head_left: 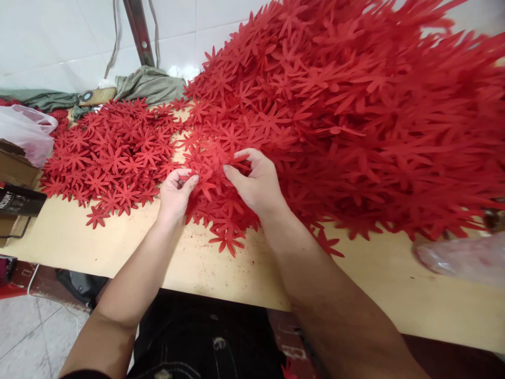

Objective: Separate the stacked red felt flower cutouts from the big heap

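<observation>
Left hand (pixel 176 190): grip pinched on a red flower (pixel 205 181) near the table's (pixel 221 273) front edge, thumb over its petals, likely to part one piece from those stuck to it.
Right hand (pixel 256 181): fingers curled onto the same flower from the other side, steadying it.
Heap (pixel 374 116): uncounted flowers piled high across the right half.
Flat spread (pixel 114 155): flowers laid thin toward the left edge, seemingly the separated ones.
Left corner: plastic bag (pixel 26 131), boxes (pixel 16 184).

Dark box (pixel 18 201) at the worktop's left edge is showing pale lettering, too small and cut off to read. Nothing else is carrying legible text.
</observation>
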`<act>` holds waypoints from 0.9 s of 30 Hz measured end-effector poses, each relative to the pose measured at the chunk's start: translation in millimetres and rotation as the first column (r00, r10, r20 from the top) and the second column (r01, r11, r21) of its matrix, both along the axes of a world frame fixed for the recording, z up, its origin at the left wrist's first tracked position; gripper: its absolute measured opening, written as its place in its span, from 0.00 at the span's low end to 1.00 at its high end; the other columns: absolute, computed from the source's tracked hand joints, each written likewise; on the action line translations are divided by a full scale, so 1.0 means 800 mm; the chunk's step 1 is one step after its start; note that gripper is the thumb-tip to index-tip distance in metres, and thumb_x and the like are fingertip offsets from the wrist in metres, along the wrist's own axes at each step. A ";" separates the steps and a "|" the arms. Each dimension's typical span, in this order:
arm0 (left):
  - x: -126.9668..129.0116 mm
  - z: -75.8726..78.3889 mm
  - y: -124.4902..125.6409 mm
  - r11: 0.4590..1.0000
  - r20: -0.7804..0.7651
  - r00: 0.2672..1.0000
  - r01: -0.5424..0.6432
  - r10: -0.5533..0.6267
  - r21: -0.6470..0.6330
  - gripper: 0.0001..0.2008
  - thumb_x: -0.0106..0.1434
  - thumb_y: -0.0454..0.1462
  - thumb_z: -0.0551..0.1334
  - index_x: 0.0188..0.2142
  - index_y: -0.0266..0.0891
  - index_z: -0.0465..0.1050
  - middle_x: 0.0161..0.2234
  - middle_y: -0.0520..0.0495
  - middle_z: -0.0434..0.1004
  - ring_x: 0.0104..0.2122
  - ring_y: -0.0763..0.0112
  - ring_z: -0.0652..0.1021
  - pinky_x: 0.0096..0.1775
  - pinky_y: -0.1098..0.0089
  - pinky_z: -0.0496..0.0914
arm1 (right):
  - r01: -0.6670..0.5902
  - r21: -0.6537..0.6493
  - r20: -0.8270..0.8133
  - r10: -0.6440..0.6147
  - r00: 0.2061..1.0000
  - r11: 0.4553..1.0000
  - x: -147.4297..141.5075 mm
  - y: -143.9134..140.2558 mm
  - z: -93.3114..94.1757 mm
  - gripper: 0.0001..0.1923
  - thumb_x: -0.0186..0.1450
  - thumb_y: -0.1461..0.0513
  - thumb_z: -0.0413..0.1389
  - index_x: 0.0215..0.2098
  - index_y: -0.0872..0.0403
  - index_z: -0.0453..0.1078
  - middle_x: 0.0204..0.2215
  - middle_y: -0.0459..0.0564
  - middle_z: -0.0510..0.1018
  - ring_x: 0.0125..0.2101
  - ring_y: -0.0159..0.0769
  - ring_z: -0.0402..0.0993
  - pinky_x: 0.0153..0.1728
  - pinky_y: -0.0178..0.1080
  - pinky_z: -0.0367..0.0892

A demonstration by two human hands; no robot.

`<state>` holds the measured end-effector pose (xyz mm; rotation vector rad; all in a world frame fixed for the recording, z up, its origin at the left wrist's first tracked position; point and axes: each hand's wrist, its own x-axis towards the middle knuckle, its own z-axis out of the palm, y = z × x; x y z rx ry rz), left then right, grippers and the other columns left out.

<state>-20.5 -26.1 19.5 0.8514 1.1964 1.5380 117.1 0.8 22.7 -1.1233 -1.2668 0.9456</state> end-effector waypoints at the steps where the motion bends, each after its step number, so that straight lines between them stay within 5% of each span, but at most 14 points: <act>1: 0.001 0.001 -0.001 1.000 -0.022 1.000 -0.005 0.005 -0.008 0.12 0.43 0.36 0.71 0.25 0.37 0.69 0.21 0.57 0.69 0.21 0.83 0.68 0.28 0.78 0.64 | 0.015 0.017 0.025 -0.015 1.000 1.000 0.000 -0.001 -0.001 0.06 0.53 0.66 0.55 0.28 0.52 0.61 0.23 0.42 0.69 0.24 0.28 0.66 0.28 0.34 0.65; 5: 0.004 0.005 -0.005 1.000 -0.060 0.998 -0.008 0.008 -0.001 0.14 0.42 0.36 0.72 0.23 0.37 0.67 0.19 0.58 0.65 0.21 0.84 0.65 0.27 0.78 0.62 | 0.038 0.090 0.123 -0.048 0.991 0.995 -0.003 -0.004 -0.003 0.08 0.53 0.66 0.55 0.31 0.52 0.62 0.28 0.43 0.71 0.28 0.29 0.68 0.35 0.36 0.66; 15: 0.006 0.004 -0.003 1.000 -0.002 1.000 -0.011 0.011 -0.029 0.15 0.42 0.38 0.72 0.23 0.38 0.66 0.18 0.59 0.64 0.19 0.84 0.64 0.24 0.78 0.61 | -0.212 0.024 0.039 0.211 0.977 0.977 -0.010 -0.014 0.005 0.14 0.55 0.55 0.58 0.36 0.52 0.66 0.32 0.46 0.73 0.34 0.32 0.69 0.40 0.38 0.67; 24: 0.004 -0.001 -0.002 1.000 -0.005 1.000 0.012 -0.012 -0.002 0.13 0.47 0.39 0.70 0.24 0.38 0.67 0.20 0.58 0.65 0.21 0.84 0.66 0.28 0.78 0.63 | -0.220 -0.021 -0.028 0.220 0.975 0.975 -0.002 -0.006 0.004 0.08 0.52 0.62 0.58 0.29 0.54 0.65 0.25 0.43 0.72 0.26 0.30 0.69 0.33 0.38 0.68; 27: -0.003 -0.003 0.002 0.998 -0.018 0.999 -0.046 0.047 0.045 0.12 0.48 0.40 0.69 0.24 0.38 0.67 0.20 0.58 0.65 0.21 0.84 0.66 0.29 0.78 0.62 | -0.130 0.011 -0.063 0.131 0.989 0.991 0.010 0.002 0.003 0.07 0.52 0.62 0.58 0.29 0.52 0.65 0.26 0.43 0.72 0.27 0.30 0.70 0.33 0.38 0.69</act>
